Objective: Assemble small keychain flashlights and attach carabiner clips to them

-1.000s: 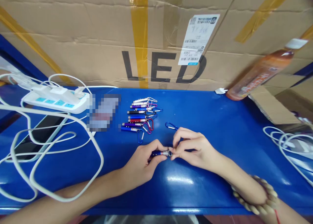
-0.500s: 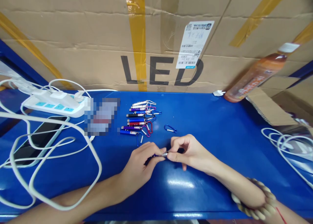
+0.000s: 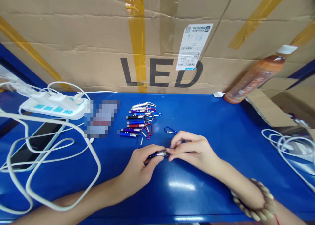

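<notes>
Between the fingers of my left hand (image 3: 137, 166) is a small blue keychain flashlight (image 3: 161, 153) with a silver end, held nearly level above the table. My right hand (image 3: 197, 149) pinches that silver end with thumb and fingertips; the exact part under them is hidden. Just beyond the hands lies a loose blue carabiner (image 3: 169, 131). Left of it, several similar flashlights lie in a column, among them a black one (image 3: 133, 117), a red one (image 3: 136, 125) and a purple one (image 3: 130, 130), with carabiners at their right ends.
A white power strip (image 3: 73, 111), looping white cables (image 3: 98, 159) and a phone (image 3: 36, 143) occupy the left side. A large cardboard box (image 3: 98, 38) stands along the back edge. On the right are a leaning drink bottle (image 3: 256, 75), a cardboard piece (image 3: 270, 108) and a coiled cable (image 3: 283, 143).
More of the flashlight's silver end shows between the hands. My right hand's fingers have shifted grip, from curled to more stretched, and its knuckles now sit close to the loose carabiner.
</notes>
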`<action>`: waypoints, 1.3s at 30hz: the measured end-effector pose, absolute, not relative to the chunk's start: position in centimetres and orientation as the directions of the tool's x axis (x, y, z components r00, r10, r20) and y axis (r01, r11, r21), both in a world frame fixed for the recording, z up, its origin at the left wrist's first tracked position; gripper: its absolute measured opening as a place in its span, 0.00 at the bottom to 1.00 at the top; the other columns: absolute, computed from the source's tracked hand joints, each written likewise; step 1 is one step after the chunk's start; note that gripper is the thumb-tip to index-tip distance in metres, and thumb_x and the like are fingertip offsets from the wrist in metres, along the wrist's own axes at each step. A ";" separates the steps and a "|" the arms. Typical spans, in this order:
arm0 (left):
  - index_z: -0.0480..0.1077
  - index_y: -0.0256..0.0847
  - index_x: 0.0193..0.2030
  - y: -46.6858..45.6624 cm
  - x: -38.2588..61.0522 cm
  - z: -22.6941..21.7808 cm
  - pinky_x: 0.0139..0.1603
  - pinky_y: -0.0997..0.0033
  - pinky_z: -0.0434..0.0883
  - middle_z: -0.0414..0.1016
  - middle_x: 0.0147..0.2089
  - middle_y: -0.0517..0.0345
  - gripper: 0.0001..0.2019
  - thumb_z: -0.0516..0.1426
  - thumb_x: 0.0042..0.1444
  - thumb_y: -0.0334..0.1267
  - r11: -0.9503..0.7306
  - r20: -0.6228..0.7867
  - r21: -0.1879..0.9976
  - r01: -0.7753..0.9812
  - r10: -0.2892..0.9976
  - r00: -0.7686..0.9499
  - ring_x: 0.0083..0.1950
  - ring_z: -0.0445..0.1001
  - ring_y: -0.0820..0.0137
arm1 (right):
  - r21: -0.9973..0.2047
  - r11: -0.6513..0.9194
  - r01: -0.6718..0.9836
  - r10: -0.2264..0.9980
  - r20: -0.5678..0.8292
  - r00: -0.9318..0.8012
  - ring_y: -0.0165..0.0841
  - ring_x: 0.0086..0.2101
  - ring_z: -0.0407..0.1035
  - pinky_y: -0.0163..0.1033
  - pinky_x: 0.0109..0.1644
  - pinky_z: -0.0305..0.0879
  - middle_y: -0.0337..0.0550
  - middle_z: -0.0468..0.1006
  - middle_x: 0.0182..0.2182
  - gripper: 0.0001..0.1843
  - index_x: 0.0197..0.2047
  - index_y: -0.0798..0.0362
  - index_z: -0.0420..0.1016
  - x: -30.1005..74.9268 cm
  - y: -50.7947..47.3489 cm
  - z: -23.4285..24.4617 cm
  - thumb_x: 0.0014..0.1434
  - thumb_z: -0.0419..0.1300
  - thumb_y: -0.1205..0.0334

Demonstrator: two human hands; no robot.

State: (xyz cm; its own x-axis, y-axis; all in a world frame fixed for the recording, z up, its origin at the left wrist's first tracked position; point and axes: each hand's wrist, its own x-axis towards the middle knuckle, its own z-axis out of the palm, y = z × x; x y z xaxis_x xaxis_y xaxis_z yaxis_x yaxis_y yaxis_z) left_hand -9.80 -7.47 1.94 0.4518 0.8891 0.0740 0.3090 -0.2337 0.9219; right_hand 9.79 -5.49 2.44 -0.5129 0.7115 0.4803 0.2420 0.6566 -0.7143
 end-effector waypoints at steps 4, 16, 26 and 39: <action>0.74 0.39 0.39 -7.4 -9.8 1.8 0.31 0.79 0.66 0.77 0.32 0.60 0.10 0.50 0.58 0.32 -0.260 0.054 0.902 0.345 0.860 0.507 0.30 0.72 0.73 | -0.747 0.628 0.217 0.700 0.421 -0.576 0.24 0.27 0.68 0.30 0.30 0.65 0.41 0.72 0.31 0.08 0.29 0.53 0.79 10.3 -5.4 1.9 0.57 0.60 0.66; 0.62 0.41 0.27 -8.0 -10.0 0.5 0.34 0.76 0.69 0.72 0.27 0.61 0.08 0.51 0.57 0.29 -0.412 0.227 0.845 0.342 0.854 0.467 0.33 0.74 0.71 | -0.893 0.400 0.204 0.854 0.283 -0.436 0.22 0.22 0.61 0.28 0.25 0.60 0.35 0.67 0.19 0.19 0.15 0.58 0.65 8.3 -6.3 2.3 0.45 0.69 0.58; 0.71 0.42 0.41 -7.8 -9.8 1.0 0.38 0.77 0.70 0.79 0.36 0.59 0.09 0.54 0.56 0.26 -0.509 0.370 0.768 0.388 0.848 0.380 0.36 0.75 0.71 | -0.938 -0.333 0.097 0.857 -0.344 -0.384 0.20 0.14 0.57 0.24 0.11 0.57 0.31 0.63 0.13 0.24 0.19 0.56 0.63 7.5 -6.4 2.7 0.37 0.69 0.46; 0.73 0.40 0.40 -7.3 -9.8 2.1 0.28 0.80 0.67 0.76 0.29 0.62 0.10 0.51 0.57 0.31 -0.295 0.139 0.887 0.355 0.904 0.405 0.27 0.72 0.74 | -0.778 0.547 0.310 0.816 0.412 -0.406 0.26 0.26 0.68 0.31 0.27 0.65 0.41 0.74 0.29 0.07 0.33 0.51 0.80 9.1 -5.5 2.5 0.52 0.65 0.58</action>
State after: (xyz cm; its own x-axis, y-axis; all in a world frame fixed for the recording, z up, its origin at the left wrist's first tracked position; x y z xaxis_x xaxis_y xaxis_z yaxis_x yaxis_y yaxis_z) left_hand -9.82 -7.31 2.12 0.4046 0.9039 0.1389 0.3554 -0.2953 0.8869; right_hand 9.11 -5.52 2.54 -0.4065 0.8156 0.4119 0.3099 0.5471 -0.7776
